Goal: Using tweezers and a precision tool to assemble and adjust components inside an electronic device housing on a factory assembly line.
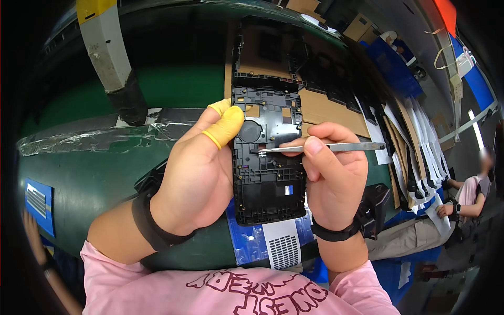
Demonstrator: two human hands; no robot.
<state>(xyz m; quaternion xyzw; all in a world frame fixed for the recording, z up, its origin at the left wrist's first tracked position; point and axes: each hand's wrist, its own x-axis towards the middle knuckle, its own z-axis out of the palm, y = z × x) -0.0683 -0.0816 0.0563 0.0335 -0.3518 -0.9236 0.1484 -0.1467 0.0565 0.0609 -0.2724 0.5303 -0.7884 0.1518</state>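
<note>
My left hand (pixel 202 163), with yellow finger cots on the thumb and a finger, grips the left edge of a black plastic housing (pixel 265 202). The housing is held upright over the bench, its ribbed inner side with cut-out windows and a round disc facing me. In my right hand (pixel 336 168) are metal tweezers (pixel 336 147), pinched between thumb and fingers and pointing left. Their tips meet a small silvery piece (pixel 262 154) near the middle of the housing; whether they grip it I cannot tell.
Below the housing, a white sheet with a dark grid (pixel 283 244) lies on blue film. Cardboard (pixel 336 113) with several black parts lies behind. Upright cardboard and paper dividers (pixel 415 147) stand at right. A grey post (pixel 107 52) rises at left from the green bench (pixel 79 168). Another person sits far right.
</note>
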